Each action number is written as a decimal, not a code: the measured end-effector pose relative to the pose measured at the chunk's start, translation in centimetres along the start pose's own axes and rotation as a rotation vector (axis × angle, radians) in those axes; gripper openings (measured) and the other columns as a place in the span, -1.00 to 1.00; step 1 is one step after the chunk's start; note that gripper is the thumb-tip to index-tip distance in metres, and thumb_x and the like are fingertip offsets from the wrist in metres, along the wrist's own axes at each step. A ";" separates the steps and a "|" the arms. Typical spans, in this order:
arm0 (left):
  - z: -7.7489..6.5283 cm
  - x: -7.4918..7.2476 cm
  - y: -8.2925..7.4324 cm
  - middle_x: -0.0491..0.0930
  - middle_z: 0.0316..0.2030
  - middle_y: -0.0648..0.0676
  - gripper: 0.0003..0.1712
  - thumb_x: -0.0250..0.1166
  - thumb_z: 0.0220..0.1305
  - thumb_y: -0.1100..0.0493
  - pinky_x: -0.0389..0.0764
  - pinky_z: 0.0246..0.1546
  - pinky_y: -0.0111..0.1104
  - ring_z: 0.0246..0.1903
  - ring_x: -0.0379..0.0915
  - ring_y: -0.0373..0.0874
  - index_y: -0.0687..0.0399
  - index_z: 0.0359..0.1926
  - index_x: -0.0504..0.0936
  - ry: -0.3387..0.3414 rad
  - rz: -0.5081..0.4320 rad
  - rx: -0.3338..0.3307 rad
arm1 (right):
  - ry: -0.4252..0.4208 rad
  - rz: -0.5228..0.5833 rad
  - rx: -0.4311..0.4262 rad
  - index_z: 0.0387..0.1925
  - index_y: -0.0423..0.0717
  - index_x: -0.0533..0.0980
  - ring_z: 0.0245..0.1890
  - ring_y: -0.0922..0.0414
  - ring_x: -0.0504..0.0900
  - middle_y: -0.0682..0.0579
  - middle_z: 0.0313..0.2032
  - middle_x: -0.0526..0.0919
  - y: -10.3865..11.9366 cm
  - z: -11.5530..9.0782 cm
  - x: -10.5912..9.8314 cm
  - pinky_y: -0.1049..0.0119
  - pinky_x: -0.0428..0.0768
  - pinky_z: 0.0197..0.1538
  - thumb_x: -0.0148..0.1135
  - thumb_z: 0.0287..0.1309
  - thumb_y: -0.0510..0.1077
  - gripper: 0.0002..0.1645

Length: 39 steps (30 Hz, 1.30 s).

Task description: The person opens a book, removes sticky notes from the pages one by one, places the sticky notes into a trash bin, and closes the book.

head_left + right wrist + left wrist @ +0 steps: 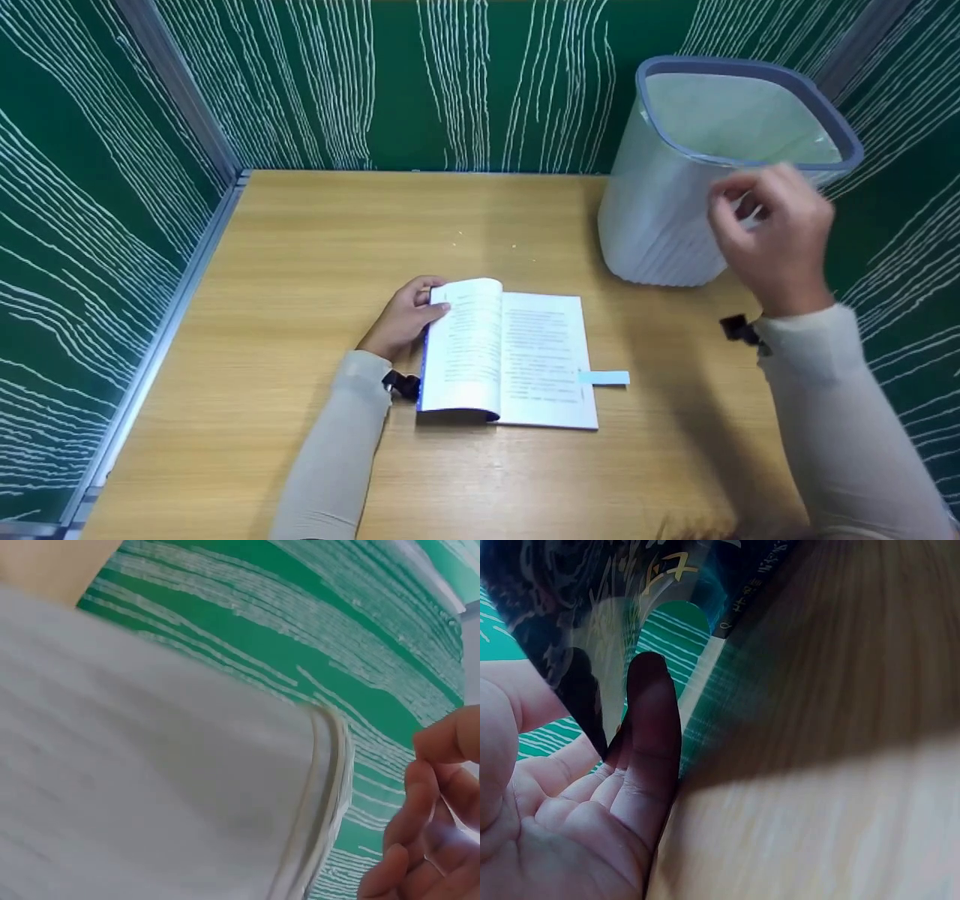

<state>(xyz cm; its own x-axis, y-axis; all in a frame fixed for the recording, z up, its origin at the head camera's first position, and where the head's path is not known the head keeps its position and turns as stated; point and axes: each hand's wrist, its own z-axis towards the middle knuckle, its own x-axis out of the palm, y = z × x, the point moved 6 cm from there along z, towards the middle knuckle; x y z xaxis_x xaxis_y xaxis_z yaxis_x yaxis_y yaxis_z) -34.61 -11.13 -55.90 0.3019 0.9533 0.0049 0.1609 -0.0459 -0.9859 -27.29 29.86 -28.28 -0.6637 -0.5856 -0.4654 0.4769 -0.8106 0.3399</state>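
An open book (541, 352) lies on the table with its left half raised and its left pages curling up. My left hand (405, 315) grips that half near its upper left corner, thumb on the page and fingers behind the cover. The dark cover (570, 600) shows above the fingers in the left wrist view. A light blue paper strip (609, 378) sticks out from the right page. My right hand (780, 232) is raised near the front rim of the waste bin (667, 217). Its thumb and fingers are curled, fingertips together, and nothing shows between them (435, 810).
The bin, lined with a pale bag, stands at the back right of the wooden table (315, 240). Several tiny pale crumbs (514, 246) lie beyond the book. Green panels (397, 82) with white lines enclose the back and sides.
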 end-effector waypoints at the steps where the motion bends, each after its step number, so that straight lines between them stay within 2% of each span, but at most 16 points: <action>1: 0.0 0.0 0.0 0.70 0.02 0.21 -0.51 0.29 0.43 0.30 0.71 -0.23 -0.30 -0.18 0.72 0.02 0.05 0.32 0.45 0.002 -0.001 0.002 | 0.012 0.010 -0.015 -0.28 -0.22 0.73 -0.34 0.20 0.47 -0.15 -0.33 0.69 0.0 -0.6 0.2 0.55 0.39 -0.21 0.32 0.28 -0.20 -0.84; 4: 0.2 0.0 -0.1 0.70 0.03 0.21 -0.50 0.29 0.42 0.30 0.71 -0.22 -0.30 -0.18 0.72 0.01 0.06 0.32 0.45 0.004 -0.008 0.010 | 0.052 0.032 -0.015 -0.30 -0.23 0.73 -0.36 0.14 0.49 -0.15 -0.32 0.69 -0.2 -2.5 0.8 0.55 0.40 -0.22 0.37 0.23 -0.25 -0.90; 8: 0.3 0.1 -0.2 0.70 0.04 0.20 -0.50 0.30 0.41 0.30 0.70 -0.20 -0.30 -0.16 0.71 0.02 0.06 0.32 0.45 0.009 -0.009 0.028 | 0.107 0.050 0.044 -0.29 -0.22 0.73 -0.33 0.10 0.52 -0.13 -0.27 0.69 -0.8 -5.2 1.7 0.56 0.40 -0.22 0.41 0.20 -0.30 -0.95; 18: 0.1 0.1 0.2 0.70 0.02 0.22 -0.50 0.30 0.42 0.31 0.70 -0.23 -0.29 -0.18 0.72 0.02 0.04 0.32 0.46 0.002 -0.022 0.022 | 0.282 0.187 0.109 -0.29 -0.07 0.73 -0.32 0.23 0.56 0.09 -0.28 0.69 -2.2 -11.3 5.1 0.53 0.50 -0.30 0.44 0.15 -0.35 -0.86; 20: 0.2 0.1 0.2 0.70 0.04 0.21 -0.50 0.30 0.41 0.30 0.70 -0.23 -0.30 -0.18 0.72 0.01 0.04 0.32 0.46 0.001 -0.031 0.021 | 0.356 0.221 0.143 -0.27 -0.06 0.72 -0.31 0.23 0.57 0.10 -0.28 0.70 -2.5 -12.6 6.1 0.49 0.53 -0.31 0.44 0.17 -0.35 -0.85; 23: 0.3 0.1 0.2 0.70 0.06 0.19 -0.49 0.31 0.41 0.29 0.70 -0.21 -0.30 -0.16 0.72 0.01 0.02 0.32 0.47 -0.004 -0.036 0.015 | 0.550 0.260 0.216 -0.21 -0.04 0.72 -0.24 0.20 0.60 0.15 -0.21 0.72 -2.9 -14.7 7.7 0.38 0.57 -0.26 0.45 0.20 -0.29 -0.86; 26: 0.3 0.1 0.1 0.70 0.06 0.18 -0.50 0.31 0.41 0.27 0.70 -0.20 -0.30 -0.14 0.72 0.02 0.00 0.32 0.47 -0.007 -0.016 0.015 | 0.784 0.308 0.276 -0.12 -0.01 0.71 -0.09 0.13 0.63 0.16 -0.10 0.72 -3.0 -17.0 9.5 0.19 0.62 -0.09 0.50 0.19 -0.19 -0.79; 29: 0.3 0.1 0.1 0.71 0.05 0.17 -0.52 0.32 0.41 0.26 0.70 -0.20 -0.30 -0.15 0.72 0.01 -0.01 0.31 0.48 -0.010 0.003 0.019 | 0.955 0.398 0.338 -0.02 0.01 0.68 0.06 0.02 0.62 0.09 0.00 0.70 -3.3 -19.0 10.8 0.00 0.61 0.08 0.56 0.13 -0.12 -0.64; 31: 0.3 0.1 0.1 0.71 0.05 0.18 -0.52 0.32 0.41 0.27 0.69 -0.20 -0.30 -0.16 0.72 0.01 0.00 0.30 0.49 -0.011 0.006 0.024 | 1.022 0.463 0.382 0.02 0.01 0.66 0.11 -0.03 0.61 0.04 0.04 0.68 -3.8 -20.0 11.5 -0.02 0.59 0.18 0.59 0.09 -0.10 -0.56; 35: 0.3 0.0 0.2 0.71 0.03 0.21 -0.51 0.31 0.41 0.29 0.69 -0.21 -0.32 -0.19 0.72 -0.01 0.04 0.31 0.48 -0.009 0.003 0.025 | 1.081 0.513 0.464 0.03 0.11 0.66 0.08 0.01 0.61 0.07 0.05 0.67 -4.9 -21.5 12.5 0.20 0.60 0.18 0.66 -0.02 -0.02 -0.47; 39: 0.3 -0.1 0.2 0.70 0.03 0.21 -0.51 0.31 0.41 0.29 0.70 -0.21 -0.31 -0.18 0.72 0.00 0.04 0.31 0.47 -0.008 -0.001 0.021 | 1.103 0.501 0.462 0.04 0.17 0.66 0.04 0.04 0.61 0.11 0.04 0.68 -5.5 -21.9 12.9 0.34 0.58 0.12 0.69 -0.08 0.03 -0.41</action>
<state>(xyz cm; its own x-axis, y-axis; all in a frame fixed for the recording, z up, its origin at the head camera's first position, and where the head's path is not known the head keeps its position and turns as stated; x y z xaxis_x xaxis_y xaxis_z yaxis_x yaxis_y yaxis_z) -34.92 -11.12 -56.18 0.2938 0.9559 0.0049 0.1418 -0.0385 -0.9891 -25.87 26.63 -54.02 0.4557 -0.6963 -0.5545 0.1449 -0.5566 0.8180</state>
